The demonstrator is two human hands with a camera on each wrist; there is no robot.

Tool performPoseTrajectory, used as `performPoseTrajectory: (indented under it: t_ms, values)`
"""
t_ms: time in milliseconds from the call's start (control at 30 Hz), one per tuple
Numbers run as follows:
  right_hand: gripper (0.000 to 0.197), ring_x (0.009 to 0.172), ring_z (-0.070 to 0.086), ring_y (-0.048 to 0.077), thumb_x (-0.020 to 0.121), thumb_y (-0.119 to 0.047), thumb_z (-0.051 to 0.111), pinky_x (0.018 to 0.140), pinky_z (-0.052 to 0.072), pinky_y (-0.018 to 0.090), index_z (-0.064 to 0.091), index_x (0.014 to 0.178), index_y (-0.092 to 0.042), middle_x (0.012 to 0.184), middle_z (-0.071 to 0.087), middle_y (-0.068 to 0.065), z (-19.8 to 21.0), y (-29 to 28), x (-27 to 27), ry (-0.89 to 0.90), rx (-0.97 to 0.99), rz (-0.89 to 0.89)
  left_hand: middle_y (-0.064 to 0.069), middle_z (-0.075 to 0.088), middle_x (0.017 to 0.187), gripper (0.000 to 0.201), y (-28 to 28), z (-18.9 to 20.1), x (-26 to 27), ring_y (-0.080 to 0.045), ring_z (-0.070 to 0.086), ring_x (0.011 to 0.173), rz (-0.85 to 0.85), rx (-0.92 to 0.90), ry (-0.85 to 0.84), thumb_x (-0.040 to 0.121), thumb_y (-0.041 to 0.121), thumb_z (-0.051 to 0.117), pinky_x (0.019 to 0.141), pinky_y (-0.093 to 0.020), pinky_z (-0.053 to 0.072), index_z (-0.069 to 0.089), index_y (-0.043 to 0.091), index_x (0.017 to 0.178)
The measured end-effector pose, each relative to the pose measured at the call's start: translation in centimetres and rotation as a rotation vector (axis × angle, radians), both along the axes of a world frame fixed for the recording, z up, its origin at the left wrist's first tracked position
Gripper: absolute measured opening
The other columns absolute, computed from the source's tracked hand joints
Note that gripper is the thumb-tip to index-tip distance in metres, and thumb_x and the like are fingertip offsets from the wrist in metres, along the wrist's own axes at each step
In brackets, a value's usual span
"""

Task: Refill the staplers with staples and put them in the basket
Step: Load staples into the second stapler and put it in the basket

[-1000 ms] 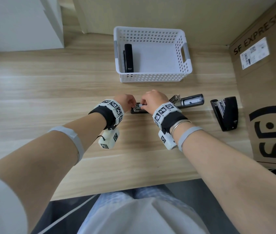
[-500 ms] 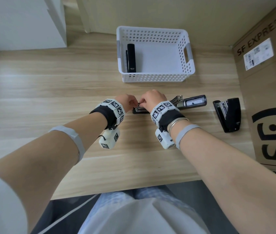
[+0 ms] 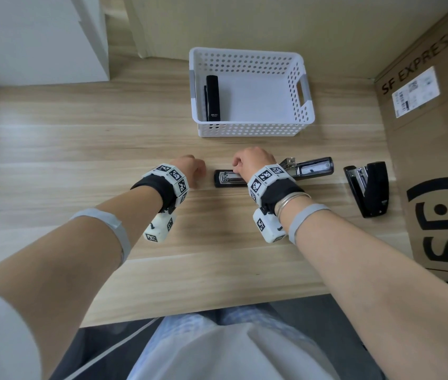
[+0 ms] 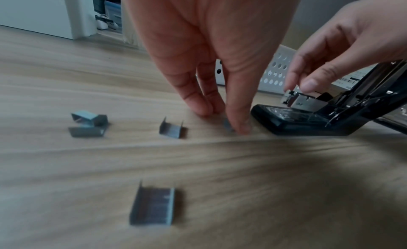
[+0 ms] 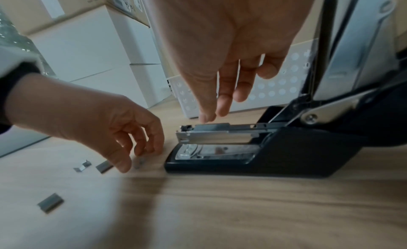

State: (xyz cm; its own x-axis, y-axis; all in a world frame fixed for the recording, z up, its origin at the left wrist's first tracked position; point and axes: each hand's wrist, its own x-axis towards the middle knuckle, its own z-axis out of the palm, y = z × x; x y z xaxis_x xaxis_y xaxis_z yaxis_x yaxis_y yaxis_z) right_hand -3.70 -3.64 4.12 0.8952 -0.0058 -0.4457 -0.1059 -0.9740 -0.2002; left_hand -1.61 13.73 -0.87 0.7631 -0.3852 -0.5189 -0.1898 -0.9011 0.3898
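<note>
The opened stapler [image 3: 229, 179] lies on the bench [image 3: 80, 149], its magazine under the right hand [image 3: 253, 163], whose relaxed fingers [image 5: 207, 116] grasp nothing. The left hand [image 4: 211, 61] pinches a small staple strip [image 4: 228, 126] beside the stapler's base; it should go in legs-down. Loose staple strips [image 4: 154, 205] lie close by, one stapler [image 3: 213, 98] sits in the basket [image 3: 250, 130], and a third stapler [image 3: 373, 187] waits at the right.

Your head camera looks steeply down over both forearms at the pale wooden desk [image 3: 80, 149]. Your wrist cameras sit low, close behind the fingers, sharing the opened black stapler [image 4: 308, 120] between your hands.
</note>
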Motion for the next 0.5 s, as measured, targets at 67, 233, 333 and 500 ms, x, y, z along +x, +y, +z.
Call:
performPoseTrajectory:
  t_ms: [67,233,333,500]
  values:
    - [0.018,0.110,0.060,0.023,0.092,-0.020,0.058,0.095,0.045,0.030,0.070,0.106,-0.022,0.112,0.069,0.001,0.0,0.2,-0.1,-0.009,0.011,0.003,-0.016,0.059,0.113,0.031,0.0,-0.2,-0.3,-0.034,0.059,0.103,-0.002,-0.022,0.000,0.079,0.005,0.063,0.091,-0.035,0.048,0.064,0.010,0.110]
    - [0.020,0.109,0.059,0.024,0.092,-0.017,0.055,0.095,0.046,0.032,0.071,0.104,-0.021,0.111,0.069,0.002,-0.3,0.3,-0.3,-0.005,0.007,0.013,-0.016,0.063,0.110,0.026,-0.4,-0.4,-0.4,-0.033,0.061,0.099,0.000,-0.032,-0.011,0.081,0.000,0.054,0.089,-0.033,0.047,0.066,0.008,0.102]
    - [0.019,0.108,0.059,0.024,0.092,-0.018,0.056,0.094,0.046,0.031,0.071,0.103,-0.021,0.110,0.069,0.003,-0.3,0.1,-0.5,-0.005,0.013,0.017,-0.016,0.064,0.111,0.025,-0.3,-0.3,-0.3,-0.033,0.061,0.100,0.019,-0.030,0.008,0.083,0.002,0.053,0.088,-0.033,0.047,0.066,0.008,0.103]
    - [0.017,0.104,0.062,0.023,0.090,-0.018,0.059,0.089,0.049,0.031,0.071,0.101,-0.021,0.104,0.071,0.002,-0.4,0.6,-0.3,0.012,0.062,0.037,-0.015,0.068,0.110,0.022,-0.9,0.7,-0.1,-0.031,0.061,0.099,0.133,-0.140,0.041,0.087,0.007,0.052,0.084,-0.030,0.047,0.065,0.007,0.106]
